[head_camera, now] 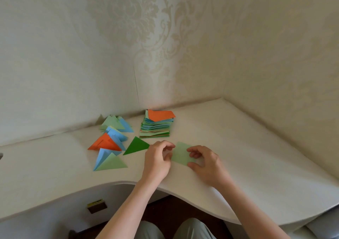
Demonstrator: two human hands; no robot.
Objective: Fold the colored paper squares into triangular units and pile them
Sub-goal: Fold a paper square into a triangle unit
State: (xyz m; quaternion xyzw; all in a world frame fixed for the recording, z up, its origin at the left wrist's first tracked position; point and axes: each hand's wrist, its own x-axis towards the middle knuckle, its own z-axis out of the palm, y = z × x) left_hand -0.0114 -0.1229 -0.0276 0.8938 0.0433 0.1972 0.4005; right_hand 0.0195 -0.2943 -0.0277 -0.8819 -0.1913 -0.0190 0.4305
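A light green paper square (181,154) lies on the white table (238,147) between my hands. My left hand (157,158) pinches its left edge, and my right hand (203,160) pinches its right edge with thumb and fingers. A stack of unfolded coloured squares (157,124), orange on top, stands behind them near the wall. Folded triangles lie to the left: a dark green one (136,145), an orange one (104,143), several blue ones (117,136), a light green one (111,163) and a pale green and blue group (117,123) at the back.
The table sits in a corner with patterned wallpaper (165,46) behind and to the right. Its curved front edge (128,182) runs just below my wrists. My knees (174,229) show under the table, and a small dark box (97,205) sits below on the left.
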